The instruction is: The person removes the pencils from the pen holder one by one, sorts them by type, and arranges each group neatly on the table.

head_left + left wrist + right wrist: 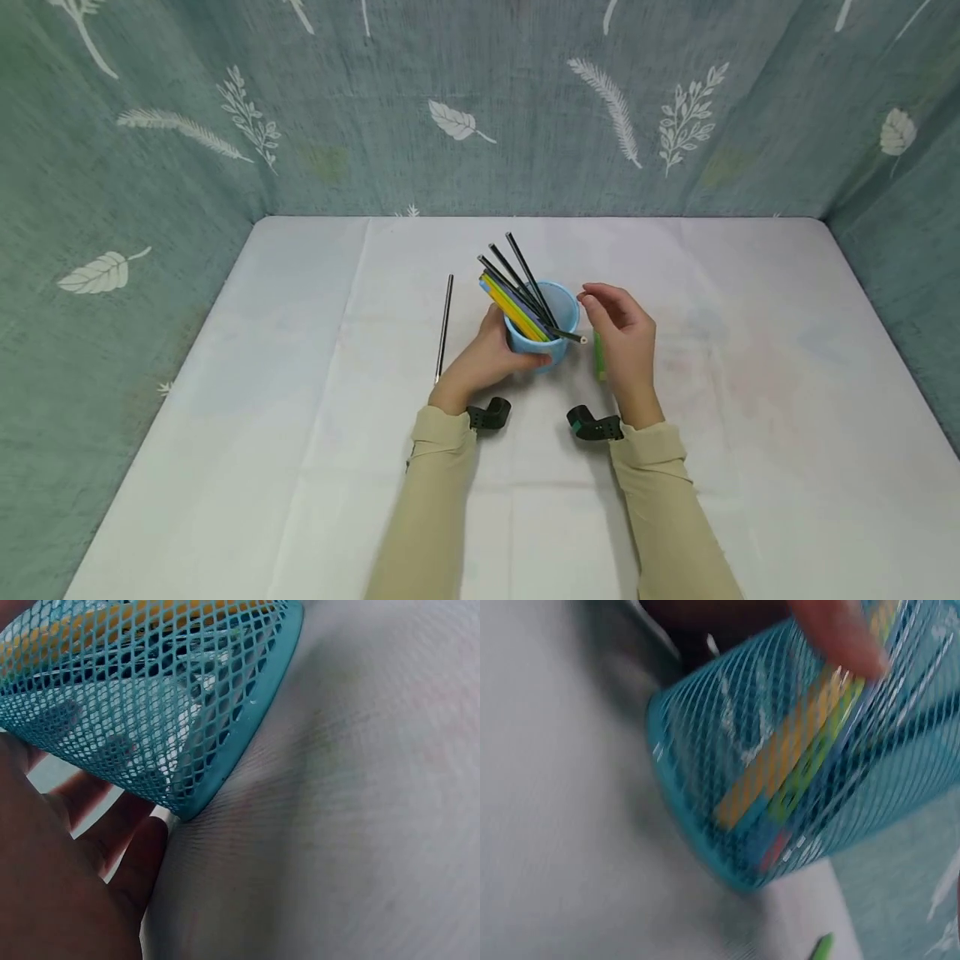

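My left hand (487, 358) grips a light blue mesh pen cup (567, 307) from the left, its thumb across the near side. The cup leans to the left in the head view. Several dark pencils (517, 267) fan out of its mouth, beside yellow, green and blue sticks (510, 308). One short dark piece (573, 337) pokes over the right rim. Just right of the cup, my right hand (628, 337) hovers with loosely bent fingers and nothing visible between them. Through the mesh, the right wrist view shows a yellow stick (780, 757) and the left thumb (847, 645) on the wall.
A single dark pencil (444, 329) lies on the white table (300, 350), left of the left hand. A green object (599, 358) lies partly hidden beside the right hand. Leaf-patterned green cloth (480, 108) rises behind the far table edge.
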`<state>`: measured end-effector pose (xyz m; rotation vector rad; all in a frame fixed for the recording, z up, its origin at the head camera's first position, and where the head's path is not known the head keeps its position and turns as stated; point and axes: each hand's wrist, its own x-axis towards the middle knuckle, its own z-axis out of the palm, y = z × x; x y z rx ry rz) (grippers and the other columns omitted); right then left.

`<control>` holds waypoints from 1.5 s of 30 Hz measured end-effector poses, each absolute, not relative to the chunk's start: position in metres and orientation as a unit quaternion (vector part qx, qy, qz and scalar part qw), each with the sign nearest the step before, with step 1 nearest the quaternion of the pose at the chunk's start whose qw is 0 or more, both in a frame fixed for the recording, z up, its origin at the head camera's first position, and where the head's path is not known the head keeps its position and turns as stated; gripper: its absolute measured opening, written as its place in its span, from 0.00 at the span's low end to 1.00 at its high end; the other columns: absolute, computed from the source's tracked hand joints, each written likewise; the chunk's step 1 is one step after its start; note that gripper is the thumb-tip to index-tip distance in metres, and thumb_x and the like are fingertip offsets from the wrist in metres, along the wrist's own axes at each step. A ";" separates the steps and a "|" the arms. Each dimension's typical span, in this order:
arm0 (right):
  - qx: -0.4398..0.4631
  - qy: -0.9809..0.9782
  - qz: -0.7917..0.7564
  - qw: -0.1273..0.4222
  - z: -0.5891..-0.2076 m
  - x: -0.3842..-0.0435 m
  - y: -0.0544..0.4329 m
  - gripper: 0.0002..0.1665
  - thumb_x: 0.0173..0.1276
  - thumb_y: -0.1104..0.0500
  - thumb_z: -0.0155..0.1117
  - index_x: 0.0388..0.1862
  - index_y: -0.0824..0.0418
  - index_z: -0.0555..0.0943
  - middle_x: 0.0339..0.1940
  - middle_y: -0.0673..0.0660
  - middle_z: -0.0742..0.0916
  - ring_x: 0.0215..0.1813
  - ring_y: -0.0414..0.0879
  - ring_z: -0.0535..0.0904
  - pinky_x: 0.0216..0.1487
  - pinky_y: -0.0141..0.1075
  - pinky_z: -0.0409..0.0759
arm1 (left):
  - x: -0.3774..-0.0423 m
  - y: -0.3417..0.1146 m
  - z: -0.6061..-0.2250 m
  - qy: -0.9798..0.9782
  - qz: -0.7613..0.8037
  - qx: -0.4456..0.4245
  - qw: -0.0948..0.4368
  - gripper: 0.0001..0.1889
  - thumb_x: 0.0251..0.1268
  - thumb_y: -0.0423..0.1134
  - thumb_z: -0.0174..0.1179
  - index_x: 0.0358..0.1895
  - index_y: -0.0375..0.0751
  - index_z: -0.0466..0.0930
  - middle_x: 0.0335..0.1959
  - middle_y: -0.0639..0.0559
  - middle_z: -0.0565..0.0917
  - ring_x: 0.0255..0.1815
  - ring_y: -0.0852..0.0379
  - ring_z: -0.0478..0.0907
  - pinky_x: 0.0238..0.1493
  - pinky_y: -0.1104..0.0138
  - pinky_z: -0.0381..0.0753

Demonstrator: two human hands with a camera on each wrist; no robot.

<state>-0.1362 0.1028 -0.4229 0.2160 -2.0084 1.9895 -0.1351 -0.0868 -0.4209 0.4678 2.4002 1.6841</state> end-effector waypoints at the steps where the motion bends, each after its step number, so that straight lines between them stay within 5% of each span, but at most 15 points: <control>1: 0.084 -0.701 0.689 0.165 -0.421 -0.136 0.100 0.14 0.62 0.55 0.60 0.45 0.59 0.79 0.40 0.56 0.83 0.46 0.47 0.76 0.49 0.37 0.72 | -0.135 -0.086 -0.420 0.805 0.566 0.158 0.083 0.45 0.40 0.39 0.72 0.62 0.46 0.53 0.57 0.51 0.63 0.56 0.57 0.61 0.58 0.62 0.61; 9: 0.144 -0.746 0.629 0.163 -0.438 -0.144 0.088 0.15 0.59 0.54 0.63 0.45 0.56 0.80 0.44 0.52 0.82 0.49 0.45 0.74 0.54 0.39 0.67 | -0.133 -0.085 -0.421 0.785 0.588 0.156 0.119 0.45 0.44 0.39 0.69 0.64 0.46 0.48 0.58 0.51 0.64 0.53 0.58 0.67 0.56 0.64 0.64; 12: 0.164 -0.765 0.604 0.148 -0.422 -0.134 0.084 0.16 0.60 0.52 0.62 0.46 0.54 0.80 0.44 0.50 0.82 0.48 0.44 0.73 0.50 0.41 0.68 | -0.133 -0.083 -0.420 0.789 0.584 0.153 0.112 0.42 0.44 0.38 0.70 0.63 0.46 0.53 0.56 0.53 0.66 0.52 0.59 0.68 0.55 0.64 0.65; 23: 0.156 -0.813 0.531 0.181 -0.413 -0.120 0.071 0.13 0.62 0.49 0.58 0.42 0.52 0.81 0.44 0.46 0.82 0.60 0.46 0.68 0.64 0.35 0.55 | -0.132 -0.075 -0.424 0.793 0.574 0.178 0.099 0.38 0.44 0.41 0.70 0.60 0.48 0.61 0.54 0.56 0.70 0.51 0.62 0.69 0.55 0.66 0.66; 31: 0.209 -0.854 0.461 0.120 -0.402 -0.124 0.071 0.18 0.69 0.46 0.46 0.45 0.50 0.81 0.45 0.44 0.81 0.52 0.41 0.67 0.51 0.40 0.67 | -0.141 -0.077 -0.440 0.818 0.546 0.168 0.070 0.35 0.44 0.45 0.69 0.59 0.47 0.63 0.53 0.55 0.71 0.51 0.61 0.69 0.55 0.66 0.65; 38: 0.218 -0.874 0.430 0.061 -0.396 -0.121 0.073 0.18 0.70 0.48 0.46 0.52 0.49 0.78 0.51 0.47 0.78 0.60 0.42 0.61 0.56 0.43 0.64 | -0.142 -0.080 -0.444 0.858 0.478 0.184 0.043 0.38 0.48 0.54 0.65 0.62 0.48 0.59 0.58 0.54 0.66 0.56 0.61 0.65 0.58 0.65 0.63; 45: 0.223 -0.880 0.414 0.063 -0.398 -0.121 0.073 0.17 0.70 0.51 0.46 0.52 0.49 0.78 0.48 0.45 0.79 0.58 0.42 0.61 0.55 0.43 0.64 | -0.143 -0.079 -0.446 0.856 0.483 0.177 0.051 0.36 0.46 0.53 0.66 0.60 0.49 0.63 0.55 0.57 0.69 0.54 0.63 0.67 0.56 0.66 0.65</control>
